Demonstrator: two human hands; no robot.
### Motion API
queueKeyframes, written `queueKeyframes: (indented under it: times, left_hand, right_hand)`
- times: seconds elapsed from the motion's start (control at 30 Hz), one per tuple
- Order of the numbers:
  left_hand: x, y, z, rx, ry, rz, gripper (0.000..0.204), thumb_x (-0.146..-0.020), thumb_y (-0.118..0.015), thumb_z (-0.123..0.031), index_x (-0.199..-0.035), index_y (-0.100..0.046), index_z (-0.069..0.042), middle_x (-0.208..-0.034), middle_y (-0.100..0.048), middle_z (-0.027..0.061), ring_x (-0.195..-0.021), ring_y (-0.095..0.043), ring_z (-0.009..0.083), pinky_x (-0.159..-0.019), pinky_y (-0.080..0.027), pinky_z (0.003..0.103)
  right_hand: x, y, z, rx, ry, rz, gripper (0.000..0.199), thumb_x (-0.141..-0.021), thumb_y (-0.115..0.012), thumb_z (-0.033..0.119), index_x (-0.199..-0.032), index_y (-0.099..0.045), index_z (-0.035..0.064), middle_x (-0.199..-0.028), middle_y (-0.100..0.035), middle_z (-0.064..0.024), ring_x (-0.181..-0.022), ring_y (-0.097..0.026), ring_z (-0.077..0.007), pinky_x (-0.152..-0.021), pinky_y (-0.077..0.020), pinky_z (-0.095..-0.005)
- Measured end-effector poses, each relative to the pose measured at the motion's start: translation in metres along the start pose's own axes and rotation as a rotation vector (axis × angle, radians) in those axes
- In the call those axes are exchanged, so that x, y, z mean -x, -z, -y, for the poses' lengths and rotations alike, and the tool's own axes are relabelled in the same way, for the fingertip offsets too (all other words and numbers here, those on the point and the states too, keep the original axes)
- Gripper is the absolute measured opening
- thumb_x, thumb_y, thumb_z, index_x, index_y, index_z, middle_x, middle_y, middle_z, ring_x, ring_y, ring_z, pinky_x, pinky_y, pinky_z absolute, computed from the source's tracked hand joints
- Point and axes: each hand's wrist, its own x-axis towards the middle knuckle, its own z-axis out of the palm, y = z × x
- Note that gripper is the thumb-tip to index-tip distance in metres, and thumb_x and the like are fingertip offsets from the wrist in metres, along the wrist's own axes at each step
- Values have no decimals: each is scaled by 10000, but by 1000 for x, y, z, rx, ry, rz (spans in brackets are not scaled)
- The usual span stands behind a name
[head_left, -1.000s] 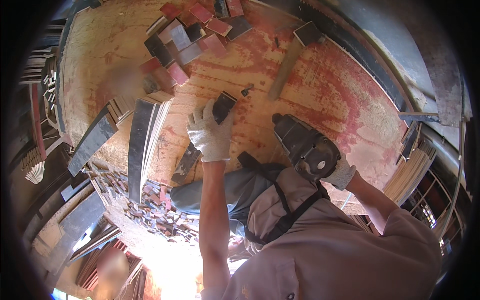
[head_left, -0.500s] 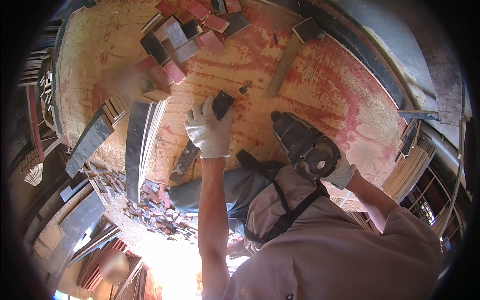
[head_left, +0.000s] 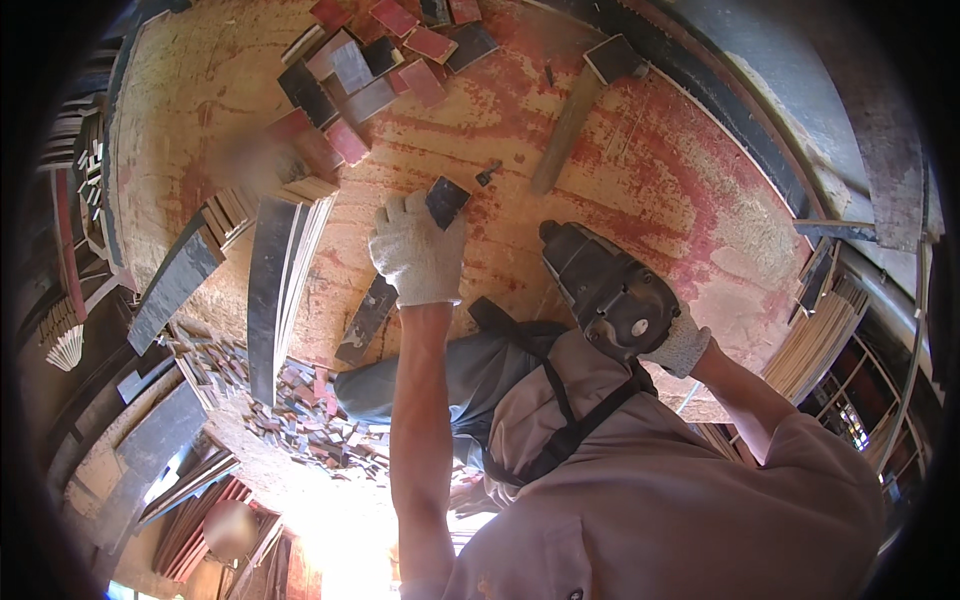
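Observation:
In a pale knitted work glove, my left hand point(head_left: 418, 255) is closed around a small black-faced board piece point(head_left: 447, 203), which pokes out past the thumb side. A dark narrow strip point(head_left: 367, 320) shows below that hand on the worktable point(head_left: 470, 135); whether it joins the held piece is hidden by the glove. My right hand point(head_left: 683, 345), gloved too, grips a black handheld power tool point(head_left: 612, 292) over the table's near edge. The tool's nose points toward the far left, and its handle is mostly hidden. A small dark metal bit point(head_left: 488, 173) lies beyond my left hand.
Red and black board offcuts point(head_left: 430, 46) lie at the far left. Bundled strips point(head_left: 290, 270) stick out near the left edge, above a heap of scraps point(head_left: 310, 415). A wooden bar with a black block point(head_left: 570, 130) rests farther out. Stacked boards point(head_left: 825, 340) stand at right.
My left hand has shifted slightly forward with the board piece. The power tool and my right hand have barely moved.

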Motion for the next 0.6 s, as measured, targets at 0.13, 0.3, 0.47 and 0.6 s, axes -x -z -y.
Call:
queueKeyframes:
  times: [0.13, 0.3, 0.47, 0.6]
  left_hand:
    - [-1, -3, 1, 1, 0, -25, 424, -735, -864, -335, -1047, -732, -80, -1072, -671, 131, -1022, -654, 362, -848, -543, 503]
    - [1, -6, 5, 125, -9, -88, 408, -742, -868, -326, -1055, -764, -86, -1043, -684, 142, -1018, -654, 376, -854, -553, 515]
    - [1, -12, 10, 167, -26, -128, 400, -716, -881, -295, -1036, -758, -89, -1013, -679, 135, -992, -646, 376, -828, -545, 514]
    - [2, -15, 12, 202, -40, -146, 418, -682, -906, -312, -997, -734, -97, -1000, -676, 136, -986, -644, 377, -814, -532, 512]
  right_hand:
    - [0, 2, 4, -304, -308, 29, 868, -780, -957, 202, -1493, -492, 32, -1424, -647, -133, -1345, -608, -217, -1121, -501, -387]
    - [6, 2, -4, -425, -371, 67, 901, -871, -873, 354, -1580, -413, 45, -1547, -559, -139, -1460, -507, -254, -1229, -395, -414]
    - [-46, 2, 7, 246, -45, 193, 541, -1000, -709, 214, -1504, -539, 114, -1502, -578, -112, -1376, -542, -260, -1188, -417, -429]
    - [-82, 10, 29, 474, 87, 214, 384, -1020, -690, 139, -1400, -643, 128, -1293, -682, -77, -1100, -667, -207, -973, -550, -403]
